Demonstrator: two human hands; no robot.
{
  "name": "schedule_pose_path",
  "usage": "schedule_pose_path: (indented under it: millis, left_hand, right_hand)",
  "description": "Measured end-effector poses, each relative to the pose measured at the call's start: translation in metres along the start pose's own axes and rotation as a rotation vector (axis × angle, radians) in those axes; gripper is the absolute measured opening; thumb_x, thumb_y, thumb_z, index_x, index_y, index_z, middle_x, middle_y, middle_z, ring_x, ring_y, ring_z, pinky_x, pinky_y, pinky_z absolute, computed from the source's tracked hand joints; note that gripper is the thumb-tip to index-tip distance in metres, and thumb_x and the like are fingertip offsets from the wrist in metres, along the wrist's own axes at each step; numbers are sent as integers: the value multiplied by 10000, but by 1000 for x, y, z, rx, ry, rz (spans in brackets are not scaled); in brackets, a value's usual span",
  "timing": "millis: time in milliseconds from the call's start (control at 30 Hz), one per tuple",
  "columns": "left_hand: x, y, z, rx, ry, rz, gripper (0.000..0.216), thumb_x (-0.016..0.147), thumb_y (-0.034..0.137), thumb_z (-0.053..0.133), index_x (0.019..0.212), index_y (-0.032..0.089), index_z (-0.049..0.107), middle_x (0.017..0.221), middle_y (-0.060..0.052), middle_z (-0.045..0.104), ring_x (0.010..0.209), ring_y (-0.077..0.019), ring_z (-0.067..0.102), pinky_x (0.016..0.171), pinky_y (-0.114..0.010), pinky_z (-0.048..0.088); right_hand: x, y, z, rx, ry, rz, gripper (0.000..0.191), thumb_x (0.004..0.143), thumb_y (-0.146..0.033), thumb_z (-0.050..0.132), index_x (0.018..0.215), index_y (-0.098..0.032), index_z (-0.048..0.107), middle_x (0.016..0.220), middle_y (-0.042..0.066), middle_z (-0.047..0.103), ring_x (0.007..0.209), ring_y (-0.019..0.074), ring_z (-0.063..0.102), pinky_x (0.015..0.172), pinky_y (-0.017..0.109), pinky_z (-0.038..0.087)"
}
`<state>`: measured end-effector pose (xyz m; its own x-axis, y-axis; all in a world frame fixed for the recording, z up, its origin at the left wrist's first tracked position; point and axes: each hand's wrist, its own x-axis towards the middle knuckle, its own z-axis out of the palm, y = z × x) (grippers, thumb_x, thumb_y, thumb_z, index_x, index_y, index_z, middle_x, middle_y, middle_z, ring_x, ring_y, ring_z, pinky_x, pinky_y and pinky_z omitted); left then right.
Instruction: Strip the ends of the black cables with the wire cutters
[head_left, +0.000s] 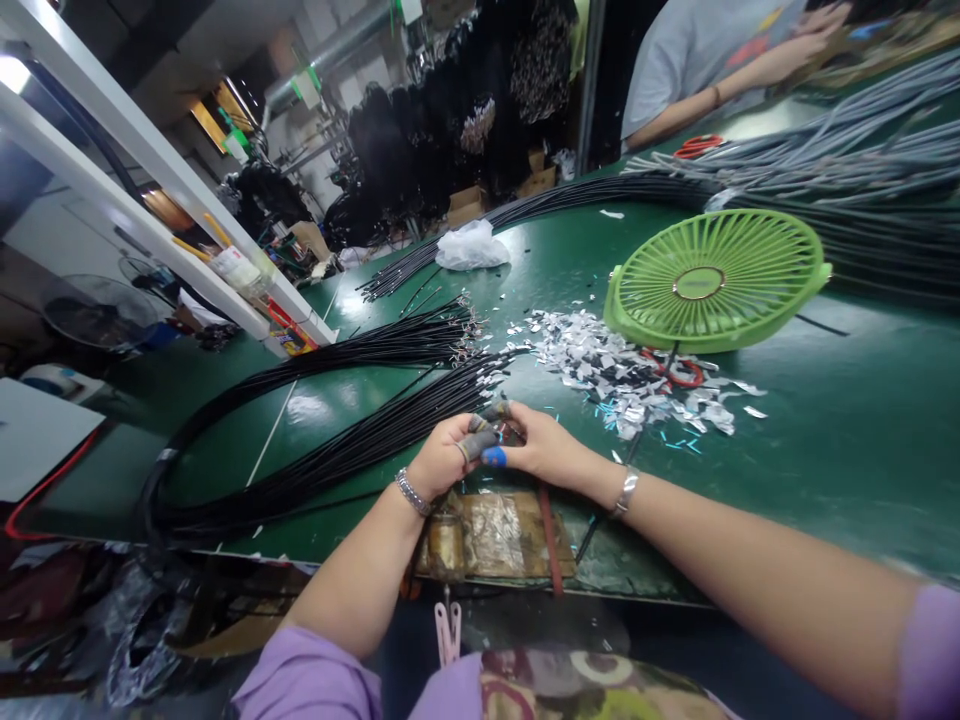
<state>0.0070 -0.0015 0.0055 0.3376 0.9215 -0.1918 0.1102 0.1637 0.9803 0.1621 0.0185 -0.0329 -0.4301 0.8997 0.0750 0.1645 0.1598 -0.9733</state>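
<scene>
I see the left hand [448, 452] and the right hand [551, 446] meet, both curled; whether they grip something, I cannot tell. Black cables [375, 428] lie beside them on the surface [840, 430].

A green tabletop [847, 430] carries black cables [352, 440] bent into a U, pointing toward a heap of silvery scraps [592, 360]. Just beside the heap stands 1 green fan [720, 275]. Grey cables [862, 145] lie at the far right, 1 taped board [502, 535] at the near edge.
</scene>
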Motion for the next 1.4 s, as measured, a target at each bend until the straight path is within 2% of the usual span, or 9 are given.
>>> schedule_pose_path:
  millis: [133,367,500,700,900,1033,1167,1267,1400]
  left_hand:
    - [-1,-2,-5,0,26,19,492,630,613,673,701,165,481,395,101,384,310,-21,246,339,-180,143]
    - [2,-7,-9,12,59,55,460,662,592,646,721,172,470,418,95,420,309,-30,279,328,-177,165]
    - [2,-7,-8,41,113,49,449,672,590,629,725,177,463,431,90,441,310,-32,297,331,-175,175]
    - [3,-12,-5,130,91,31,447,698,593,605,780,171,481,472,82,468,327,-32,325,332,-170,202]
    - [1,-7,-4,179,37,67,455,691,596,612,761,161,495,443,86,450,331,-24,318,350,-167,235]
    - [0,-4,-9,170,-32,31,475,642,593,661,756,158,505,462,72,486,351,-38,386,363,-169,303]
    - [2,-6,-12,140,-77,0,478,616,590,686,710,160,497,471,59,513,371,-51,445,393,-176,368]
    - [3,-7,-10,155,-58,-56,455,654,584,658,684,165,483,458,53,528,320,-44,417,338,-161,294]
    - [3,-4,-3,84,-18,-197,386,714,523,614,676,174,454,447,46,545,270,-44,388,296,-155,181]
  right_hand:
    - [-2,1,-4,-45,-13,-122,482,669,-511,698,962,-160,543,827,30,633,695,152,541,617,274,433]
    - [-9,-3,-10,-155,190,-255,375,768,-409,627,1043,-160,568,720,7,583,508,102,420,482,249,373]
    - [-13,-6,-11,-338,321,-443,317,758,-233,590,1073,-193,585,786,32,605,573,136,488,538,269,424]
    - [-12,-1,-10,-513,294,-519,302,687,-101,518,952,-207,614,822,51,633,707,183,566,632,286,461]
    - [-5,-5,-11,-135,256,-331,49,691,-177,573,733,-201,566,659,10,552,601,146,489,562,278,403]
    - [-1,-7,-10,487,-11,28,282,646,-379,708,731,-203,505,533,-86,381,410,51,258,407,212,217]
    - [0,-5,-10,659,-174,164,373,595,-413,743,746,-207,471,498,-126,289,399,30,142,412,204,139]
    - [1,-6,-12,383,-17,42,246,682,-363,652,758,-206,478,527,-91,349,425,65,240,438,222,217]
    - [-4,-10,-9,-434,237,-252,85,672,-134,559,710,-186,503,663,7,508,577,130,418,539,257,293]
